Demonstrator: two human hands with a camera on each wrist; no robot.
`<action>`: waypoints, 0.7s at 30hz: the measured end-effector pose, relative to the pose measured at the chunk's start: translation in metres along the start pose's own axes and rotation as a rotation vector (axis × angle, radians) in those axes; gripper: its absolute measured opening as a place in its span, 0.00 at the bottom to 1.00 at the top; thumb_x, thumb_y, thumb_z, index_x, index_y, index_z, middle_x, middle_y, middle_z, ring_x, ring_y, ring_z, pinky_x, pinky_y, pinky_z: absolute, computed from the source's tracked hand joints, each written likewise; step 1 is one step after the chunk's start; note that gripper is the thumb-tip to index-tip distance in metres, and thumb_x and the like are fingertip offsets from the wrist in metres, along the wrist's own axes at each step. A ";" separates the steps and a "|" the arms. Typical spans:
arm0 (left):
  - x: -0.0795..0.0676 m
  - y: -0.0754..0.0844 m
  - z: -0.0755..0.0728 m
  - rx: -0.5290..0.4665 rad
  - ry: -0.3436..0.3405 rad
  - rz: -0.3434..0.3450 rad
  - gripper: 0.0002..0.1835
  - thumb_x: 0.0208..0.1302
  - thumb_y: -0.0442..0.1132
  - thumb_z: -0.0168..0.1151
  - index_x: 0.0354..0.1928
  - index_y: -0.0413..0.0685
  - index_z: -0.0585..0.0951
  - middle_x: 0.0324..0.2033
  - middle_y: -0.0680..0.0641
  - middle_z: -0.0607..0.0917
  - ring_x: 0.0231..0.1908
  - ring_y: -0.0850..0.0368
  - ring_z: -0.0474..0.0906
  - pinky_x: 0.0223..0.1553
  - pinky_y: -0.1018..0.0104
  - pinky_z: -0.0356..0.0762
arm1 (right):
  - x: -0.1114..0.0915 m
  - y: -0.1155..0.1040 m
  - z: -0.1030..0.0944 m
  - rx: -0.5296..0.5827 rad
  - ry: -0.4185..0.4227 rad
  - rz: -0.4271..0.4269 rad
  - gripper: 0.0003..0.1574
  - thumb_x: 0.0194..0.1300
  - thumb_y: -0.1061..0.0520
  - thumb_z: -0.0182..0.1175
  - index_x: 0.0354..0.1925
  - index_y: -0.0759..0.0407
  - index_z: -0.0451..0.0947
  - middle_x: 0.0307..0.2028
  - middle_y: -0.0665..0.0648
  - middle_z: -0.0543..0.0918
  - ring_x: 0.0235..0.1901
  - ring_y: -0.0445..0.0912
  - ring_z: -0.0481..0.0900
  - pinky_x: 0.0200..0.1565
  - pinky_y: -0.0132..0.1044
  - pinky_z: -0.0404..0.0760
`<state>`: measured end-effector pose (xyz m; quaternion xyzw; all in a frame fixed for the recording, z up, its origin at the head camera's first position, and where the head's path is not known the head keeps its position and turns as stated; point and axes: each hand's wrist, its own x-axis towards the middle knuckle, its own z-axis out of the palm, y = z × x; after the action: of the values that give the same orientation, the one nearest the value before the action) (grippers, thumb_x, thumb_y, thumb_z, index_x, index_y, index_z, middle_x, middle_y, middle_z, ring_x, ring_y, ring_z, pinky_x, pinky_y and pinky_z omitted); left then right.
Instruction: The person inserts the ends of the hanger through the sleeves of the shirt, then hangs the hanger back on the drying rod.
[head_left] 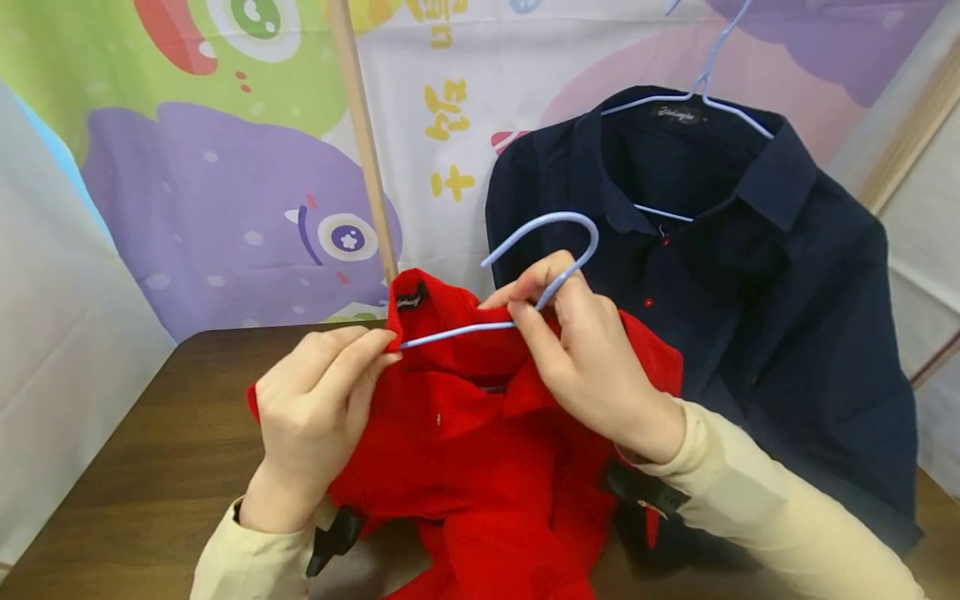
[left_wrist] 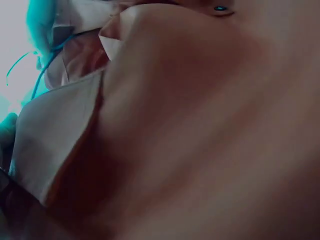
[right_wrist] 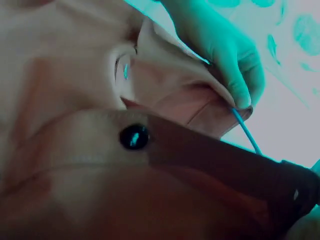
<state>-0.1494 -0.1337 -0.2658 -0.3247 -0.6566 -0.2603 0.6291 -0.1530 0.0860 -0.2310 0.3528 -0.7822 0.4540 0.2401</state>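
Observation:
A red shirt (head_left: 480,475) with a collar hangs between both hands in the head view. My left hand (head_left: 311,408) pinches the shirt's collar at its left side, right where the arm of a light blue hanger (head_left: 465,331) meets the cloth. With thumb and fingers my right hand (head_left: 592,358) grips the hanger at the base of its hook, which curves up over the knuckles. The hanger's other arm is hidden behind that hand and the shirt. Colours are off in the right wrist view, where the left hand (right_wrist: 227,60) holds the collar by its edge.
A dark navy shirt (head_left: 810,275) on another light blue hanger (head_left: 727,104) hangs at the right, close behind the right hand. A wooden pole (head_left: 363,133) stands before a printed cartoon cloth (head_left: 225,192). Below lies a brown wooden table (head_left: 150,467).

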 end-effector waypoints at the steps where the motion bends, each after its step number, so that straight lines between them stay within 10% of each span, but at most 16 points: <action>1: 0.000 0.001 0.001 -0.007 -0.018 -0.011 0.12 0.58 0.41 0.61 0.29 0.37 0.83 0.23 0.43 0.81 0.23 0.49 0.76 0.28 0.62 0.73 | 0.001 -0.002 0.001 0.009 -0.007 -0.016 0.08 0.63 0.68 0.51 0.41 0.64 0.64 0.41 0.54 0.83 0.33 0.38 0.79 0.29 0.30 0.74; 9: -0.005 0.002 0.000 -0.045 -0.265 -0.095 0.17 0.63 0.48 0.55 0.37 0.37 0.78 0.30 0.44 0.80 0.31 0.53 0.77 0.34 0.65 0.75 | 0.003 -0.002 0.008 -0.041 -0.098 -0.112 0.14 0.60 0.66 0.56 0.45 0.65 0.66 0.41 0.57 0.81 0.39 0.40 0.80 0.42 0.31 0.78; 21: -0.008 -0.005 0.000 -0.005 -0.051 -0.170 0.14 0.59 0.44 0.60 0.30 0.36 0.80 0.24 0.43 0.81 0.26 0.51 0.76 0.29 0.65 0.71 | -0.001 0.028 -0.023 -0.130 -0.168 -0.137 0.18 0.65 0.58 0.50 0.53 0.58 0.71 0.49 0.52 0.78 0.47 0.42 0.73 0.52 0.38 0.70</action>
<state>-0.1530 -0.1379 -0.2729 -0.2758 -0.6971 -0.3060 0.5868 -0.1721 0.1159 -0.2361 0.4260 -0.8014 0.3536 0.2264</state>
